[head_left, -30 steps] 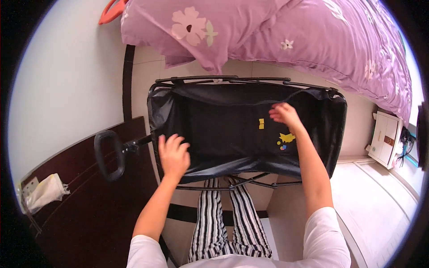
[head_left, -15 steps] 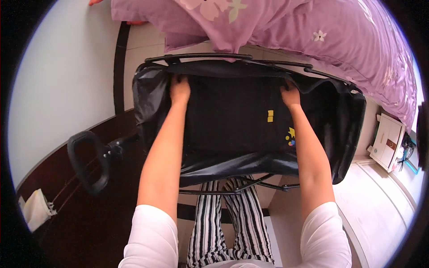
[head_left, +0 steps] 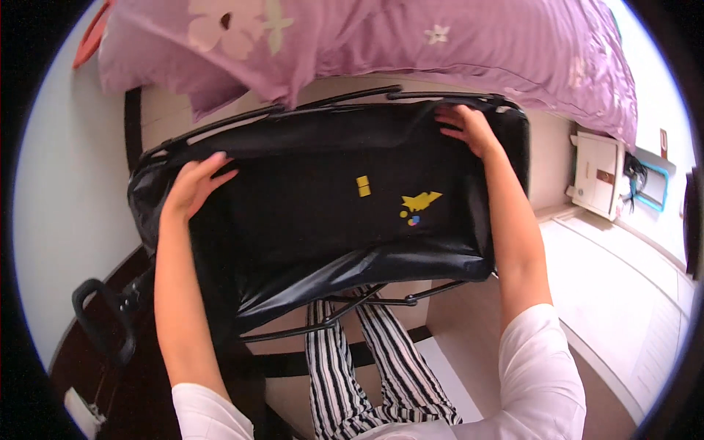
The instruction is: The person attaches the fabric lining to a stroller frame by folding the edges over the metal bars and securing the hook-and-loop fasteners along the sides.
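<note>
A black folding wagon (head_left: 293, 220) stands before me with its fabric tub unfolded and its metal frame bars around the rim. Over the tub's left end is my left hand (head_left: 196, 185), its fingers spread and nothing in them. My right hand (head_left: 467, 128) reaches to the far right part of the tub, fingers stretched out by the fabric wall near the rim; I cannot tell whether they touch it. On the tub's floor show a yellow two-part rectangle (head_left: 364, 186) and a jagged yellow shape (head_left: 422, 202) with small coloured dots. The wagon's looped black handle (head_left: 103, 323) sticks out at the left.
A bed with purple flowered bedding (head_left: 367, 44) lies along the far side. At the right is a small white cabinet (head_left: 598, 176) with a blue-edged item (head_left: 653, 187) beside it. My legs in striped trousers (head_left: 367, 367) stand close to the wagon's near side.
Both hands have come out from deeper in the tub and moved apart, the left toward the left end, the right up toward the far right rim. The tub's right side looks more spread open.
</note>
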A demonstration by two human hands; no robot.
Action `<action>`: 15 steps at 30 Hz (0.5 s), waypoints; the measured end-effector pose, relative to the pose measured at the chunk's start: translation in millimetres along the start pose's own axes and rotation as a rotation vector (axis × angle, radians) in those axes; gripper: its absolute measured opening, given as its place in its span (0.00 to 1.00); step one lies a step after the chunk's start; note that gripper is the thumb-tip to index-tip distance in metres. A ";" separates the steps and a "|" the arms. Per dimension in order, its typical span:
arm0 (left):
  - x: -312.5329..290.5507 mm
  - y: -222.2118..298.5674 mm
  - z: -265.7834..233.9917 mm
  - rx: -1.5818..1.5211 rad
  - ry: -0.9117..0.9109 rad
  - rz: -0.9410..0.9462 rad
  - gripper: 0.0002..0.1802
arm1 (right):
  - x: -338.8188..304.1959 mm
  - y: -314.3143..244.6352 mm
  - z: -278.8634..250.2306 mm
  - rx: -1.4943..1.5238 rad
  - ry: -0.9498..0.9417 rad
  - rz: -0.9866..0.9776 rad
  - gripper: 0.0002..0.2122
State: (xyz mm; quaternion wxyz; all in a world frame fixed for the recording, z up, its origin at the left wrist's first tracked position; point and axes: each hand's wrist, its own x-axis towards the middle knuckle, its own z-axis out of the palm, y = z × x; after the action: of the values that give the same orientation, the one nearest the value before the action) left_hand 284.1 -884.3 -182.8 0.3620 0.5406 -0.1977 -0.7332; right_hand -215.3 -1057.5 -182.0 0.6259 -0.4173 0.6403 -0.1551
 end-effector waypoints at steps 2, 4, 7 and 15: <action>-11.3 7.6 5.1 -0.317 0.011 0.045 0.30 | -19.4 3.7 -9.2 0.110 -0.001 0.106 0.21; -15.5 17.9 8.7 -0.385 0.252 -0.004 0.31 | -39.5 13.4 -20.1 0.425 0.002 0.143 0.30; -10.8 15.3 -7.5 -0.310 0.561 0.012 0.28 | -49.2 14.5 -34.1 0.714 0.129 0.155 0.39; -8.1 0.2 -20.0 -0.401 0.933 0.214 0.19 | -31.1 0.3 -44.6 0.535 0.342 0.062 0.26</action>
State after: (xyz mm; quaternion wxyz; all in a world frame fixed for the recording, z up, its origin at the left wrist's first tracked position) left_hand 304.1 -876.4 -184.2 0.5810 0.7068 0.0752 -0.3965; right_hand -261.0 -1049.1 -153.7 0.6013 -0.1861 0.6851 -0.3666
